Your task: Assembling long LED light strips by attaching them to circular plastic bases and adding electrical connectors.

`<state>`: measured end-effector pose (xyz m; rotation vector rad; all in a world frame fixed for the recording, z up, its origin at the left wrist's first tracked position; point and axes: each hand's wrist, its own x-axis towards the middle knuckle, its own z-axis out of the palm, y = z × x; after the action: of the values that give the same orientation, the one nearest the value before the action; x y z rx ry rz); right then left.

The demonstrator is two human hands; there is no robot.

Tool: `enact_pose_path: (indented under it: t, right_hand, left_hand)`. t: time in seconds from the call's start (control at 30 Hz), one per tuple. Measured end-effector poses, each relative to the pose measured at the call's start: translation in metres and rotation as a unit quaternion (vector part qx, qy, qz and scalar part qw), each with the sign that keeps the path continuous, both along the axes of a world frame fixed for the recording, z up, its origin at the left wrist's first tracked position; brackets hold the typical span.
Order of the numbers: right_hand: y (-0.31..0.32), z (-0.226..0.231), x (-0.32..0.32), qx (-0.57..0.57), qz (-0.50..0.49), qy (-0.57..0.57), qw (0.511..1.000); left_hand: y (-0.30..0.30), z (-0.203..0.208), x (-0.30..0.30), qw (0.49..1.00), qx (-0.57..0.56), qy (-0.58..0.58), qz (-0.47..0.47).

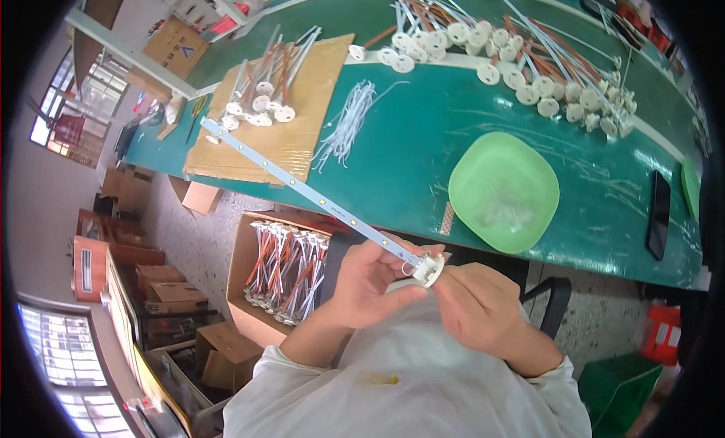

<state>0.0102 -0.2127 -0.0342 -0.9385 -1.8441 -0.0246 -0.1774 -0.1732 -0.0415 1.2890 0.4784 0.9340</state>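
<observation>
Over my lap I hold a long, thin LED strip [308, 192] with a round white end cap [431, 272] at its near end. The strip slants away to the far left, its tip above a cardboard sheet on the table. My left hand [370, 287] is closed on the strip's near end, thumb beside the cap. My right hand [479, 306] pinches the cap's right edge, fingers bent together. A thin white wire loops by the cap. The small parts between my fingertips are partly hidden.
On the green table lie white wires or ties [351, 124], a light-green bowl [468, 166] with clear scraps, and a black phone [658, 215]. Capped strips lie on the cardboard sheet [325, 79] and along the back [526, 94]. A carton [253, 313] of bundled strips stands below the table edge.
</observation>
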Motion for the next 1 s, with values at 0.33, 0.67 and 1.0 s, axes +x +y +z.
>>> enact_pose_path:
  t: [0.33,0.67,1.0]
  right_hand:
    - [0.030,0.006,0.093,0.020,-0.217,0.009,0.976]
    - [0.016,-0.013,0.128,-0.065,-0.336,0.016,0.940]
    - [0.019,-0.012,0.123,-0.111,-0.318,-0.018,0.941]
  left_hand:
    - [0.217,0.075,-0.225,0.768,0.247,0.437,0.397]
    - [0.365,0.085,-0.269,0.588,0.249,0.704,0.310]
    - [0.361,0.102,-0.079,0.558,0.402,0.674,0.269]
